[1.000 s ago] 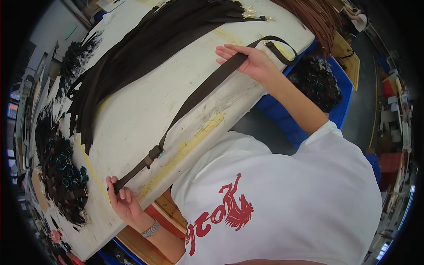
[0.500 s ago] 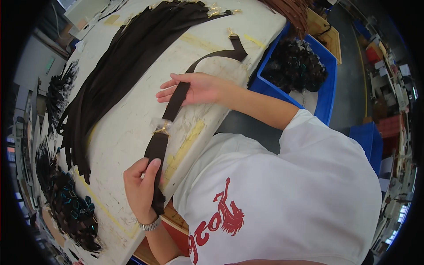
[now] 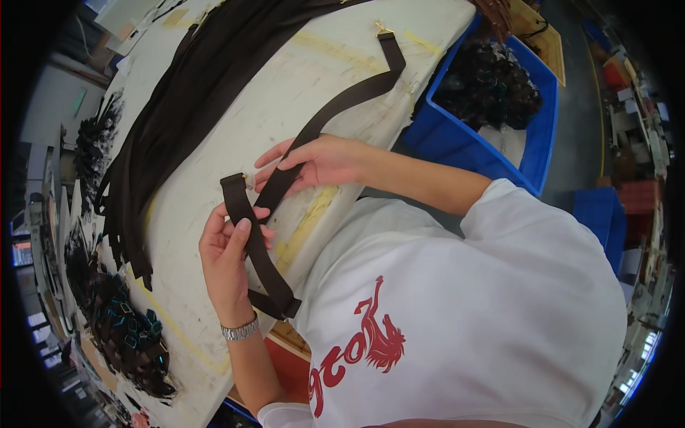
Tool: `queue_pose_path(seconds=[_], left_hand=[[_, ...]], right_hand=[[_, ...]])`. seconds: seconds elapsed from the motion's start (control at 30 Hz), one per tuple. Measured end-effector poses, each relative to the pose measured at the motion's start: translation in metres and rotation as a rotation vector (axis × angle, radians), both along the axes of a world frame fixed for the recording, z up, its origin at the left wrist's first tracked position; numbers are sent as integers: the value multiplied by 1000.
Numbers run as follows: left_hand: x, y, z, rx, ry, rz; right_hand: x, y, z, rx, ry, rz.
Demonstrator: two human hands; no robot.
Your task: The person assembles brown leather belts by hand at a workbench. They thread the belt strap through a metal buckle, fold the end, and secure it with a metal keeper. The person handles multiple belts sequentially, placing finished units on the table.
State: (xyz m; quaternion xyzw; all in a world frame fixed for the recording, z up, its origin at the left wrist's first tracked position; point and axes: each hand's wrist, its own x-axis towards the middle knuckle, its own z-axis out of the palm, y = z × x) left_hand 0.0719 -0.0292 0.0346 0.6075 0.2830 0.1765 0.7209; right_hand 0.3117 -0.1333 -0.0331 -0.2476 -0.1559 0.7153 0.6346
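Note:
A long dark brown strap (image 3: 342,103) runs across the pale table, its far end carrying a gold-coloured clasp (image 3: 381,28). My left hand (image 3: 230,246), wearing a metal watch, pinches a near section of this strap between thumb and fingers. One folded end stands up above that hand, with a bit of gold metal and clear wrapping beside it. Below, the strap loops down to a dark slider (image 3: 291,308) at the table's near edge. My right hand (image 3: 314,164) has its thumb over the strap and its fingers behind, lightly gripping it.
A thick bundle of dark straps (image 3: 193,100) lies along the left of the table (image 3: 335,60). Darker piles of straps with teal-edged buckles (image 3: 125,328) sit at the lower left. A blue bin (image 3: 546,146) holding wrapped dark pieces stands by the table's right edge.
My left hand has moved up with the strap, and the end near the clasp wrapping is now folded upright. My right hand has shifted slightly down, its thumb now over the strap.

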Motion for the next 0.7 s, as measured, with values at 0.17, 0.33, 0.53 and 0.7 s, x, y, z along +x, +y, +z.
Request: queue_pose_path(seconds=[0.17, 0.33, 0.53, 0.7], left_hand=[[13, -6, -7, 0, 28, -37], [17, -8, -18, -43, 12, -50], [13, -10, -19, -82, -6, -31], [6, -18, -8, 15, -197, 338]], right_hand=[[-14, 4, -6, 35, 39, -11], [-11, 4, -14, 24, 94, -35], [-14, -2, -6, 2, -136, 11], [-28, -11, 23, -42, -472, 12]])
